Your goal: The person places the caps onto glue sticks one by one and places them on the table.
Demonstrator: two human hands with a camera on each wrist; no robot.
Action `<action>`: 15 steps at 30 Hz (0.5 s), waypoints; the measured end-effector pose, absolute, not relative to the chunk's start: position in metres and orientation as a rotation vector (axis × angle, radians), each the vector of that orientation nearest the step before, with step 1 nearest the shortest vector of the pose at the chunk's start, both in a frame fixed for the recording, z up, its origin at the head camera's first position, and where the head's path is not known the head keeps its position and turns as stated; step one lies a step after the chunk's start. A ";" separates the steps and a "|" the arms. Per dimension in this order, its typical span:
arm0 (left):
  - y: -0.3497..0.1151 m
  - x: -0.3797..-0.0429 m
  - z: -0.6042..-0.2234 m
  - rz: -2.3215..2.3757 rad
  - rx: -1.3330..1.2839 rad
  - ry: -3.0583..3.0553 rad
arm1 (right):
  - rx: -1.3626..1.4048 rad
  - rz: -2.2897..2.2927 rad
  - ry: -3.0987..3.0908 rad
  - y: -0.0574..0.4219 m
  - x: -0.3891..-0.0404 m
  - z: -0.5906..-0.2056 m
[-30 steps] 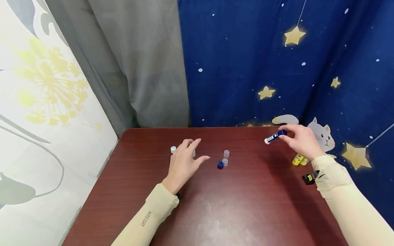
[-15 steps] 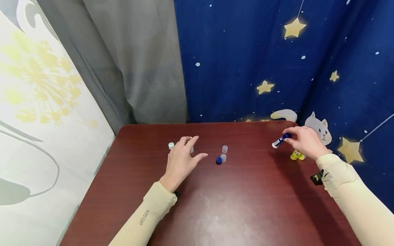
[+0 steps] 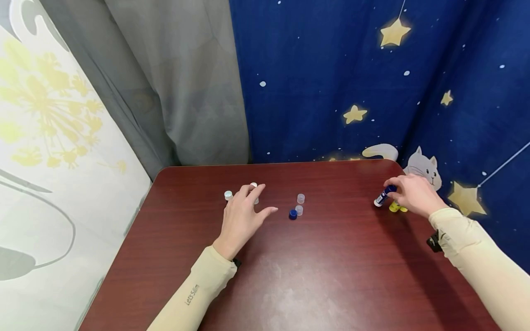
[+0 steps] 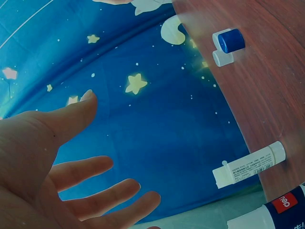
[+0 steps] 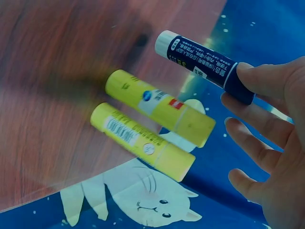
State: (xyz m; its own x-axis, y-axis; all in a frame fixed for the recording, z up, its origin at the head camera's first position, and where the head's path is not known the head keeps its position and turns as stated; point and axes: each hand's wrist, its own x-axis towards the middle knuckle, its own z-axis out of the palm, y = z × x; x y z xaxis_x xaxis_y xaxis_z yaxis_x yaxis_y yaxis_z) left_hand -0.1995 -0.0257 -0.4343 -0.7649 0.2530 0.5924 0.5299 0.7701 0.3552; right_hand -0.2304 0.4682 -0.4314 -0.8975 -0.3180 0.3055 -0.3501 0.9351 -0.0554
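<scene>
Blue stick [image 5: 195,57] in right hand [image 3: 417,195], pinched at its capped end, tilted, near two capped yellow sticks [image 5: 159,107]; contents hidden. White stick [image 4: 252,162] and deli stick [image 4: 288,214] uncapped, by left hand [image 3: 242,220]. Blue cap [image 3: 293,214], two clear caps [image 3: 301,198] mid-table [image 3: 314,266]. Starry curtain [image 3: 302,92] behind. Left hand holds nothing, thumb and fingers spread; hands well apart

three caps [image 3: 293,214]: on table [image 3: 314,262]; glue sticks [image 3: 228,196]: left of caps; glue-stick pair [image 3: 394,207]: right; curtain [image 3: 298,92]: behind table
</scene>
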 end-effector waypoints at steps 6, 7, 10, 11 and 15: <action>-0.027 -0.200 -0.435 -0.688 -0.582 -2.435 | 0.534 0.048 -2.817 0.472 -0.232 -0.435; -0.027 -0.200 -0.435 -0.689 -0.581 -2.439 | 0.540 0.034 -2.824 0.473 -0.233 -0.436; -0.027 -0.199 -0.436 -0.689 -0.577 -2.452 | 0.553 0.014 -2.844 0.474 -0.232 -0.438; -0.027 -0.199 -0.436 -0.687 -0.575 -2.455 | 0.558 0.006 -2.847 0.475 -0.232 -0.438; -0.027 -0.199 -0.437 -0.683 -0.571 -2.457 | 0.554 -0.010 -2.846 0.476 -0.232 -0.437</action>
State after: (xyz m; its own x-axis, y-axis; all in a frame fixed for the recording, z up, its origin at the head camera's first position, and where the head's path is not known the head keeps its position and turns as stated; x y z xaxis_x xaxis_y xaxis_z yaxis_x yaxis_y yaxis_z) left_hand -0.1988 -0.0275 -0.4370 -0.7749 0.2512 0.5800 0.5143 0.7840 0.3476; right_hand -0.2318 0.4764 -0.4374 -0.8991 -0.3702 0.2337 -0.3685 0.9282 0.0526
